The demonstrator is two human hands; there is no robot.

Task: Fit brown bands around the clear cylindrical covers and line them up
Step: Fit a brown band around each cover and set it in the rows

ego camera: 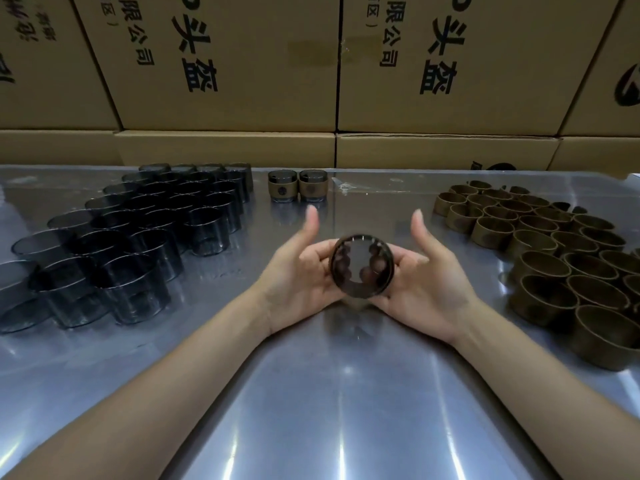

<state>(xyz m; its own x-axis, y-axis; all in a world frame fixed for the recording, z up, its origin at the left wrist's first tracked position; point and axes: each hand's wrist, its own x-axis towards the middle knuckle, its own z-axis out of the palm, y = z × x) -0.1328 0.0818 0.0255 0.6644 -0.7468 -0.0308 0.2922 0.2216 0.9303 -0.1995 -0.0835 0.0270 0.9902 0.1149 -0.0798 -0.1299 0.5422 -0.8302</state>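
Observation:
I hold one clear smoky cylindrical cover (362, 261) between both hands above the middle of the table, its round end facing me. My left hand (298, 271) curls its fingers round the cover's left side, thumb raised. My right hand (426, 271) curls round the right side, thumb up too. Fingertips show through the clear wall. A brown band seems to sit around it, mostly hidden by my fingers. Two banded covers (298, 186) stand side by side at the far middle. Several bare covers (145, 233) stand in rows at left. Several loose brown bands (554, 244) lie at right.
The table is shiny metal (339, 393), reflecting ceiling lights. Stacked cardboard boxes (225, 64) with black printed characters form a wall right behind its far edge. A seam with a scrap of tape (343, 187) runs down the table's middle.

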